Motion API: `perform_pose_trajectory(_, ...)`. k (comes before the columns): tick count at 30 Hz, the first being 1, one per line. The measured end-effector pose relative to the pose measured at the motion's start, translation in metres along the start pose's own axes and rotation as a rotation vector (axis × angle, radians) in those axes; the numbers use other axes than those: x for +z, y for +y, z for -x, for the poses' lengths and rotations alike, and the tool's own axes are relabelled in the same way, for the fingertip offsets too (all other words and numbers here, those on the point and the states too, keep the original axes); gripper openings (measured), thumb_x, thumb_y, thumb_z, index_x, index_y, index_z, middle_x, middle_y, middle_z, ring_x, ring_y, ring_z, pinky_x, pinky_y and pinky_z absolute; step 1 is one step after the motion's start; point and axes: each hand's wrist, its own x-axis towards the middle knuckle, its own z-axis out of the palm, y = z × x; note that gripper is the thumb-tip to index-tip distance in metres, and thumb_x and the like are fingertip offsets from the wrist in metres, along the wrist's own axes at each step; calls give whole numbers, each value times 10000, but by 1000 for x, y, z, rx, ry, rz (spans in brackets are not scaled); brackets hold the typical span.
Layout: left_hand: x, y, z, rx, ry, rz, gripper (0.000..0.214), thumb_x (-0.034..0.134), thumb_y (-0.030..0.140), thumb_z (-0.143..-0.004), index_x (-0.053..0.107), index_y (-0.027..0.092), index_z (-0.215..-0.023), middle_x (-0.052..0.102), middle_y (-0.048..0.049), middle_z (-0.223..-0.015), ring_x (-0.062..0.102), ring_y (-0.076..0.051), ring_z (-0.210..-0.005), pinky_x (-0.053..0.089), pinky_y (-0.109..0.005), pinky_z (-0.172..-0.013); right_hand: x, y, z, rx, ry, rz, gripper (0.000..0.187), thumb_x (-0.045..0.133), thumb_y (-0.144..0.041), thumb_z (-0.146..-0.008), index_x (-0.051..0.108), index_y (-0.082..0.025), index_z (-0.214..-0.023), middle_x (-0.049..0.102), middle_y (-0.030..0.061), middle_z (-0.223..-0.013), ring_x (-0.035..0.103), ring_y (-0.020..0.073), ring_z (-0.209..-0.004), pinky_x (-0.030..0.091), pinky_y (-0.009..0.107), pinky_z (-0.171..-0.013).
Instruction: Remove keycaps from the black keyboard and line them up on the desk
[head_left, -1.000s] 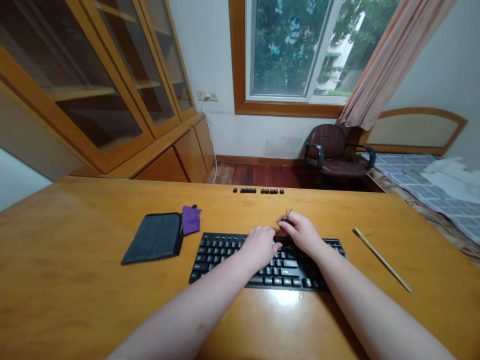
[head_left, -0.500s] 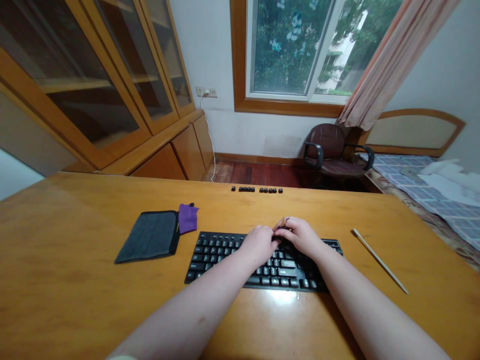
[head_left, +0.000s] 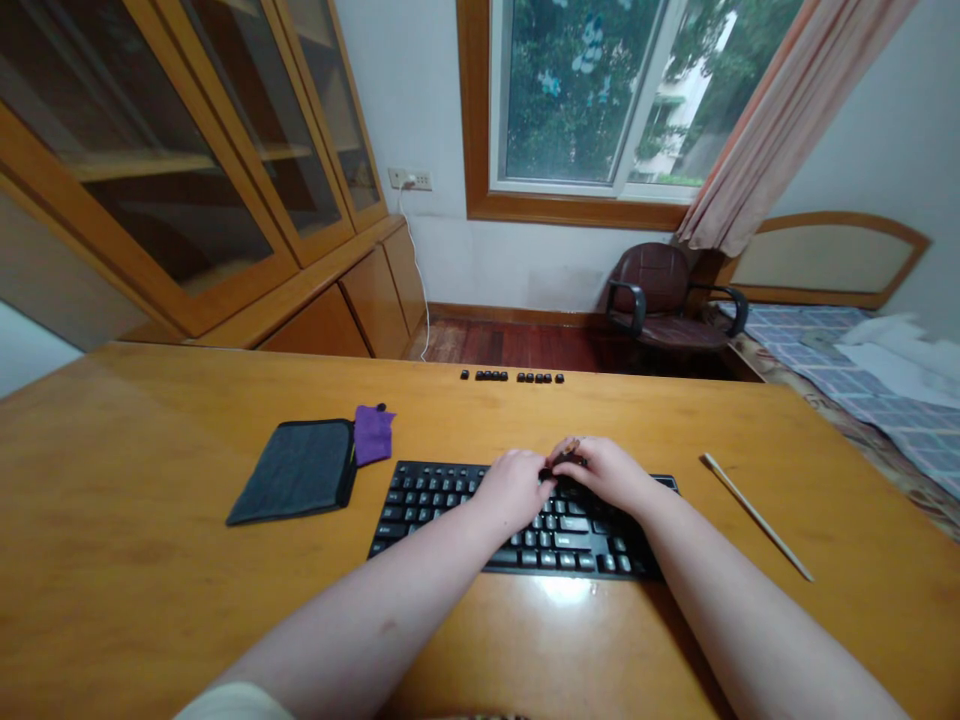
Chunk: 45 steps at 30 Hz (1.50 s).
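A black keyboard [head_left: 442, 490] lies on the wooden desk, with both hands together over its top row, right of the middle. My left hand [head_left: 514, 490] has its fingers pinched; a small black piece, perhaps a keycap [head_left: 547, 472], shows at their tips. My right hand [head_left: 609, 470] is closed, thumb against fingers, around a small dark tool [head_left: 573, 450] with thin brownish parts poking up; its kind is hard to make out. The fingertips of both hands nearly meet. The keys beneath the hands are hidden.
Several black keycaps [head_left: 491, 376] stand in a row along the desk's far edge. To the left lie a dark grey pouch [head_left: 296, 470] and a purple cloth [head_left: 373, 435]. A thin brush-like stick [head_left: 757, 515] lies right of the keyboard. An office chair [head_left: 651, 295] stands beyond.
The brownish parts of the tool in my right hand now sit at a different tilt. My hands stay over the same part of the keyboard; the view has shifted slightly.
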Motion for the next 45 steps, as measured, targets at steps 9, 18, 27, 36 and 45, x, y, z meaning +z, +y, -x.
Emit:
perform_pose_trajectory(9, -2, 1, -1, -9, 26, 18, 215, 523, 315, -801, 650, 169, -897, 661, -97, -863, 595, -249, -853, 453, -352, -764, 10, 0, 1, -1, 132, 19, 119, 523, -258, -837, 626, -201, -855, 674, 40, -852, 619, 172, -801, 461, 278, -730)
perform_pose_trajectory(18, 0, 2, -1, -47, 173, 236, 227, 505, 309, -828, 628, 201, -986, 675, -51, -897, 611, -206, -856, 464, -323, -765, 11, 3, 1, 134, 379, -173, 129, 517, -287, -824, 591, -185, -795, 662, 43, -766, 628, 170, -715, 484, 277, -667)
perform_pose_trajectory(27, -1, 2, 0, 7, 354, 348, 270, 554, 218, -795, 604, 206, -1060, 650, -49, -1035, 583, -198, -973, 452, -343, -880, 18, 6, 2, 166, 542, -395, 245, 545, -400, -804, 581, -160, -840, 672, 76, -785, 639, 184, -729, 505, 311, -695)
perform_pose_trajectory(36, -2, 4, 1, -1, 402, 429, 288, 553, 183, -780, 623, 184, -1059, 646, -67, -1072, 585, -188, -1014, 456, -350, -928, 15, -2, 4, 158, 488, -315, 252, 525, -391, -817, 611, -155, -838, 668, 73, -798, 646, 178, -691, 519, 283, -643)
perform_pose_trajectory(45, -6, 5, 1, -10, 432, 457, 291, 562, 185, -767, 641, 198, -1047, 658, -60, -1053, 596, -186, -988, 458, -365, -930, 16, -11, 7, 176, 469, -216, 258, 492, -380, -837, 654, -181, -820, 675, 72, -842, 645, 174, -662, 525, 263, -586)
